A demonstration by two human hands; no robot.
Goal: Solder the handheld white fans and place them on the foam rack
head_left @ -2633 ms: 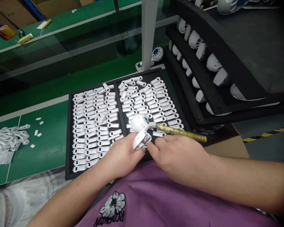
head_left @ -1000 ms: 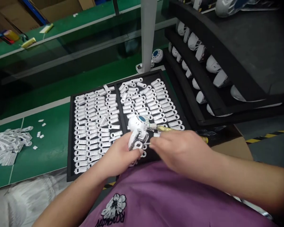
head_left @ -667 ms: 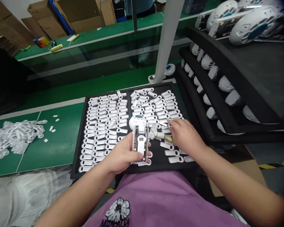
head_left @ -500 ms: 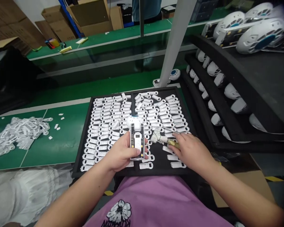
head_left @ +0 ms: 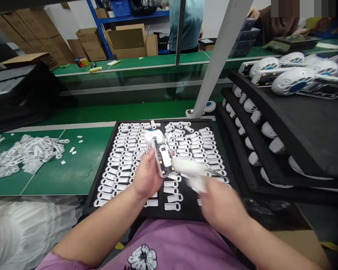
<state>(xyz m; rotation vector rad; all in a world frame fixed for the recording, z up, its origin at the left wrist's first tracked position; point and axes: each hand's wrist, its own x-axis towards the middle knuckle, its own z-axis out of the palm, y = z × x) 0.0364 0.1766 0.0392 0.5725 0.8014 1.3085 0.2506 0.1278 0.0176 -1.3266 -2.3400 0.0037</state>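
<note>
My left hand is wrapped round a clear-cased device with a rounded white head; a white key-shaped piece lies on its face. To the right, my right hand is closed on a white-headed tool, which motion smears. The tool's tip is near the device's right edge; whether they touch is unclear. Thin metal tweezers stick out beside the tool. Beneath both hands, a black tray holds many white pieces in rows.
A pile of white pieces lies on the green table at left. Stacked black foam trays with white devices stand at right, behind a slanted grey post. Across the bench are cardboard boxes and a standing person.
The view has tilted up. The device in my left hand has turned so its head leans left. My right hand has swung the white-headed tool, now blurred, with its head close to the device.
</note>
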